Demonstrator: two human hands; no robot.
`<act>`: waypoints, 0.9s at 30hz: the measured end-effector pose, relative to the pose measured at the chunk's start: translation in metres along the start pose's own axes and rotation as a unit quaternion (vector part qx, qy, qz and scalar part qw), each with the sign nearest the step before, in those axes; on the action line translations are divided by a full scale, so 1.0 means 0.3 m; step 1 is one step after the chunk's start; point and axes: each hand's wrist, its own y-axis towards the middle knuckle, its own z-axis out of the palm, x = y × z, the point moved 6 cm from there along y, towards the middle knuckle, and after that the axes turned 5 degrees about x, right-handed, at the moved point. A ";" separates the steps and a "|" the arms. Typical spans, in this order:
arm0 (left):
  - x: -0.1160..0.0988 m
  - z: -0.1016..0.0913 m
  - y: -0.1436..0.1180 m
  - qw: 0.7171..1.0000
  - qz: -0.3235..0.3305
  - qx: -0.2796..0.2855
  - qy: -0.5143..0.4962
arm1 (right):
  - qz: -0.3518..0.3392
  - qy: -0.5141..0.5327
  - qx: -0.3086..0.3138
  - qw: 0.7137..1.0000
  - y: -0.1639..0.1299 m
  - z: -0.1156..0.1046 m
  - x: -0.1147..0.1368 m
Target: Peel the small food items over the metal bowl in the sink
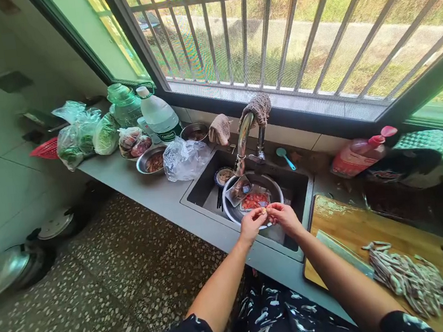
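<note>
My left hand [253, 222] and my right hand [284, 217] meet over the front rim of a metal bowl [233, 212] in the sink. Fingertips of both hands pinch a small pale-yellow piece [264, 210], too small to name surely. Inside the bowl, red chopped pieces [254, 200] lie in a clear plastic bag, and a second clear bag [237, 192] with darker contents leans beside them. The curved faucet [244, 139] hangs above the bowl. Behind it to the left, a small patterned bowl [224, 176] holds pale pieces.
Right of the sink, a wooden cutting board [341, 216] carries a cleaver [345, 252] and a heap of sliced meat strips [410, 277]. A pink soap bottle [358, 155] stands behind. Leftward are a crumpled plastic bag [186, 158], a water jug [159, 114] and bagged vegetables [77, 134].
</note>
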 end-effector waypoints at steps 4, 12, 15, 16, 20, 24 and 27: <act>-0.009 0.007 -0.008 1.000 -0.012 0.010 0.001 | -0.088 -0.137 -0.024 0.986 -0.014 -0.002 0.062; -0.082 0.015 -0.036 0.966 0.098 0.091 0.220 | -0.117 -0.344 0.043 0.931 0.000 0.022 0.099; -0.077 0.005 -0.036 0.951 0.114 0.104 0.270 | -0.124 -0.382 0.035 0.915 0.020 0.033 0.078; -0.072 -0.006 -0.032 0.950 0.111 0.099 0.275 | -0.133 -0.387 0.028 0.912 0.029 0.039 0.072; -0.049 -0.085 0.004 0.963 0.087 0.063 0.247 | -0.140 -0.380 0.001 0.914 0.112 0.058 0.042; 0.001 -0.216 0.088 0.994 0.018 -0.034 0.103 | -0.080 -0.315 0.043 0.945 0.308 0.072 0.044; 0.049 -0.299 0.168 0.992 -0.054 -0.114 -0.025 | -0.083 -0.256 0.024 0.963 0.526 0.057 0.147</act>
